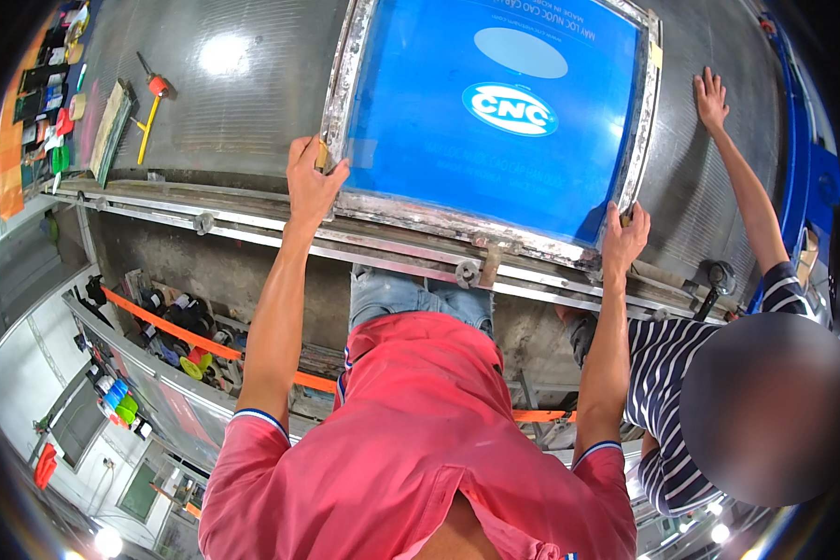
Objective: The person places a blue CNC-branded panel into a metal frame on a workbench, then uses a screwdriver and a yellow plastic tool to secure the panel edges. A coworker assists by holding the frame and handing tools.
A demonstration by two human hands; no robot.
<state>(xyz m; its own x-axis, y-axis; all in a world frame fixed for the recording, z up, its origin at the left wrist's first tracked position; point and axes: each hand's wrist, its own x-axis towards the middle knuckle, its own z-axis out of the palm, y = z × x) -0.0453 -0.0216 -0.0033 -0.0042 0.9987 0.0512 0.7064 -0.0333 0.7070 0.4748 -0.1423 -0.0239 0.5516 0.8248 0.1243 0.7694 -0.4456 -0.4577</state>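
Note:
A screen-printing frame (pixel 439 213) with worn, stained metal bars lies on a long grey table. Stretched inside it is a bright blue screen (pixel 420 84), bearing a white oval emblem and a plain pale oval farther up. At the frame's near left corner, my left hand (pixel 315 182) is closed around the edge, its thumb toward the blue surface. My right hand (pixel 627 238) grips the near right corner with bent fingers. Both arms reach forward, and the undersides of the hands' grip are hidden.
A metal rail (pixel 252 229) with round fittings runs along the near edge of the grey table (pixel 243 103). Left lie a yellow-handled tool (pixel 147 131) and a flat greenish strip (pixel 112 131). To the right, a co-worker in stripes rests a hand (pixel 711 98) on the table.

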